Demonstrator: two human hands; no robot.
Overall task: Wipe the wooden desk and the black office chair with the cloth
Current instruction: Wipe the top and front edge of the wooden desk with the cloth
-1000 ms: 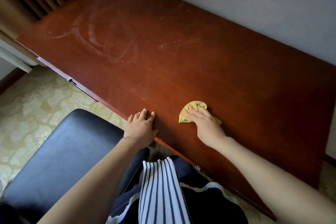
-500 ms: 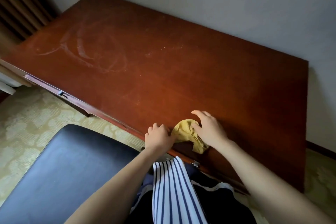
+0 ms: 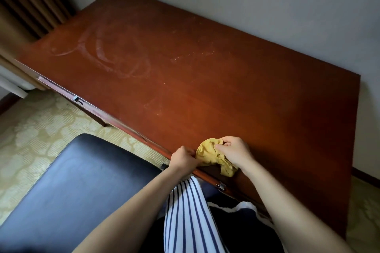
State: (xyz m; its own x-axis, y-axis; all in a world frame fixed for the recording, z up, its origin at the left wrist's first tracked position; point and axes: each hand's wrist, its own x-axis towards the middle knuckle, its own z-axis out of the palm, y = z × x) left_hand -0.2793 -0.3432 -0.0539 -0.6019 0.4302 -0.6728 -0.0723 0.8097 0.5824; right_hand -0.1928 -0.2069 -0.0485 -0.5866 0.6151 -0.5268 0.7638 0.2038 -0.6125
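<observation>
The cloth (image 3: 207,154) has just stopped being a flat pad and become a crumpled yellow ball at the front edge of the worktop (image 3: 226,92), about 6 o'clock from its middle, with one tail hanging over the edge toward my lap. My right hand (image 3: 234,152) is clamped on it, fingers curled into the folds. My left hand (image 3: 183,158) sits just at 9 o'clock of the cloth, touching it. Its fingers are curled at the edge, and I cannot tell whether they pinch the fabric or grip the wood. I judge I am gathering or refolding the cloth for a fresh face, so the wiping is paused, not finished. The pale dust swirls (image 3: 115,55) off at 10 o'clock and the scatter of crumbs (image 3: 193,55) toward 12 o'clock are not yet wiped, and the black chair (image 3: 82,181) at 8 o'clock looks untouched. A second ago the cloth lay flat under my spread right palm, further in from the edge, and my left hand rested flat on the edge, well apart from it. Since then the right hand has dragged the cloth back to me and the two hands have closed together on it.
</observation>
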